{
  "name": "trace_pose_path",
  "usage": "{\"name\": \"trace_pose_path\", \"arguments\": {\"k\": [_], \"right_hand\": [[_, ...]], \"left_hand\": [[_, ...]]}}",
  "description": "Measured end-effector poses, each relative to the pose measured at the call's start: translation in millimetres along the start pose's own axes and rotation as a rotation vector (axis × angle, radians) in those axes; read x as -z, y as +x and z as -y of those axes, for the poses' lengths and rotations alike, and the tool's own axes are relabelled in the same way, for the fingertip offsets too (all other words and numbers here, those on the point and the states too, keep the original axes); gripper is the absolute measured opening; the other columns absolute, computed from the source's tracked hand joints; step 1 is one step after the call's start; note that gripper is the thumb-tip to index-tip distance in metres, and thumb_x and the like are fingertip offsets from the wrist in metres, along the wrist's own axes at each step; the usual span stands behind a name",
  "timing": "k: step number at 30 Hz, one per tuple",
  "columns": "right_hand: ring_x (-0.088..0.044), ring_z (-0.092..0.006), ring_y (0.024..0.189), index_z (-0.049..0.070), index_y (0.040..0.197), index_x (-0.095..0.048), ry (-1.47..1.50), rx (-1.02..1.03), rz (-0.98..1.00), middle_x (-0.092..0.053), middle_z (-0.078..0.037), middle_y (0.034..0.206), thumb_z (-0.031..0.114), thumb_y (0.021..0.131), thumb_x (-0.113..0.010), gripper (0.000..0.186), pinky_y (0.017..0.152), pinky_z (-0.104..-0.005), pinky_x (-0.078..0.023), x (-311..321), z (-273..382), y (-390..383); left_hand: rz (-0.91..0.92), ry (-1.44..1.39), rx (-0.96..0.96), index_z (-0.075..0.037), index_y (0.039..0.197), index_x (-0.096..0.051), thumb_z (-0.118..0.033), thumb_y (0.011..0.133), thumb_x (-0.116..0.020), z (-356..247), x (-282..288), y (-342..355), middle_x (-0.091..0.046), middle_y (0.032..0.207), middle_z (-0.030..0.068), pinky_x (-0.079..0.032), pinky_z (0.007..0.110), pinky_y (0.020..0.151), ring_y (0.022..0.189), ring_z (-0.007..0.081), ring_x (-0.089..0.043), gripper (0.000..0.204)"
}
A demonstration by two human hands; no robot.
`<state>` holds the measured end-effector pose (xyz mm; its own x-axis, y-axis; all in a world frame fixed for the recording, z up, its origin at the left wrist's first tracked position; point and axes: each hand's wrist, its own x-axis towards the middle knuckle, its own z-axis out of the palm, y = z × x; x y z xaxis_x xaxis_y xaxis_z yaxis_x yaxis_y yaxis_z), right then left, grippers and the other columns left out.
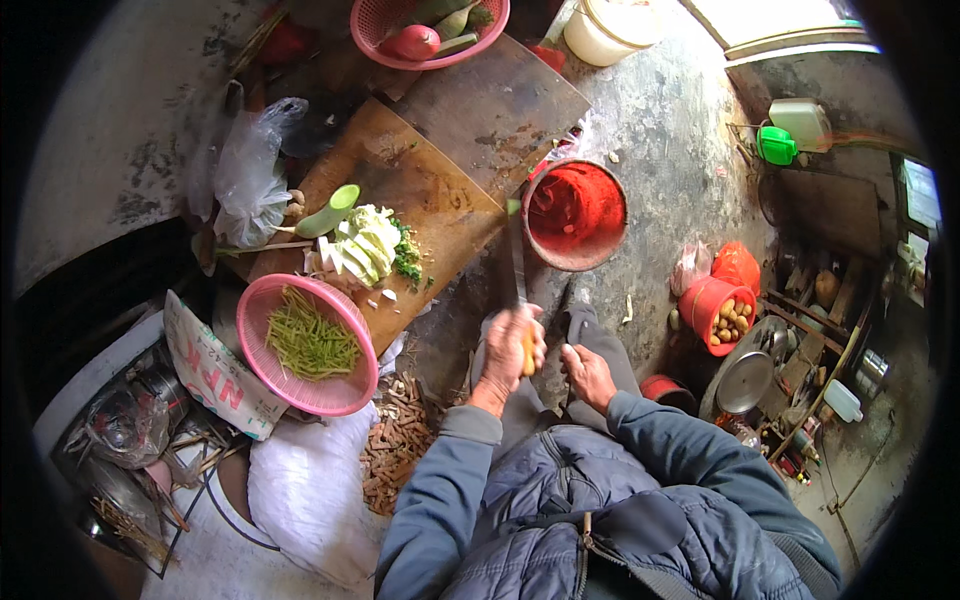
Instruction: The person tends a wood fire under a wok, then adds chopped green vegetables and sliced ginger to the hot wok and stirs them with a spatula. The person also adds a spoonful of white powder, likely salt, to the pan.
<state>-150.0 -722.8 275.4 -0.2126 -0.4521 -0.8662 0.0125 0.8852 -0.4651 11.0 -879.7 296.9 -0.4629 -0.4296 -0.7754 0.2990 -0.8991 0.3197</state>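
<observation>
My left hand (510, 350) is closed around the yellow-orange handle of a knife (518, 262), its long narrow blade pointing away from me. By the blade's tip is a small pale green piece (513, 207). Just right of the blade, a round tub (575, 262) holds bright red paste or powder. Over my lap, my right hand (588, 374) has its fingers curled in; whatever may be inside is hidden. On the wooden board (440, 205) to the left lie sliced cabbage (365, 245), chopped greens (408, 252) and a cut green radish or gourd (328, 213).
A pink colander (372, 385) of green strips stands near left. At the top, another pink basket (357, 30) holds vegetables beside a white bucket (600, 35). To the right are a red bucket (697, 305) of potatoes and a metal lid (745, 382). A white sack (310, 500) lies lower left.
</observation>
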Motion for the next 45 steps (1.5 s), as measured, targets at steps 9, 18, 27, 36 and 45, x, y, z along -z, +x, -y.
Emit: {"name": "trace_pose_path", "arguments": {"k": [9,18,27,36,45], "right_hand": [[-0.067,-0.0281,0.07,-0.002,0.096,-0.068,-0.137,-0.121,-0.039,-0.07,-0.016,0.076,0.046,0.11,-0.059,0.051,0.068,-0.0438,-0.053,12.0,-54.8,-5.6],[-0.065,-0.0229,0.067,-0.001,0.091,-0.066,-0.151,-0.114,0.058,-0.069,-0.012,0.075,0.043,0.109,-0.061,0.047,0.065,-0.0413,-0.051,-11.4,-52.0,-8.3],[-0.063,-0.0208,0.072,-0.005,0.096,-0.068,-0.352,-0.067,-0.019,-0.068,-0.012,0.079,0.038,0.109,-0.063,0.045,0.068,-0.0406,-0.052,3.7,-83.7,-14.4],[-0.069,-0.0351,0.074,-0.005,0.09,-0.067,-0.339,-0.14,0.017,-0.07,-0.022,0.079,0.039,0.106,-0.064,0.047,0.071,-0.0474,-0.054,-0.6,-79.8,-32.7],[-0.063,-0.0169,0.066,-0.004,0.09,-0.064,-0.161,-0.189,0.082,-0.067,-0.008,0.077,0.029,0.108,-0.066,0.038,0.062,-0.0377,-0.054,-2.0,-56.9,-19.6]], "left_hand": [[-0.055,0.261,-0.05,-0.008,0.119,-0.064,-0.036,0.109,-0.065,9.7,-12.1,-32.4,-0.061,0.077,0.0001,-0.045,0.025,0.047,0.056,0.0086,-0.056,0.029],[-0.524,0.809,-0.536,-0.001,0.096,-0.058,-0.033,0.102,-0.065,-81.2,44.9,79.4,-0.065,0.08,0.0207,-0.052,0.051,0.07,0.075,0.0429,-0.066,0.033],[-0.845,0.972,-0.567,0.004,0.119,-0.058,-0.033,0.101,-0.06,-99.8,20.7,170.6,-0.072,0.112,0.0323,-0.053,0.058,0.092,0.105,0.051,-0.069,0.041],[-0.534,0.776,-0.381,0.005,0.148,-0.046,-0.028,0.099,-0.064,-42.3,56.9,186.3,-0.063,0.141,0.0312,-0.05,0.048,0.109,0.128,0.0442,-0.064,0.062],[-0.527,-0.453,-0.146,-0.004,0.167,-0.028,-0.081,0.098,-0.052,32.0,146.9,0.5,-0.066,0.14,0.0168,-0.059,0.045,0.09,0.113,0.0338,-0.07,0.106]]}}
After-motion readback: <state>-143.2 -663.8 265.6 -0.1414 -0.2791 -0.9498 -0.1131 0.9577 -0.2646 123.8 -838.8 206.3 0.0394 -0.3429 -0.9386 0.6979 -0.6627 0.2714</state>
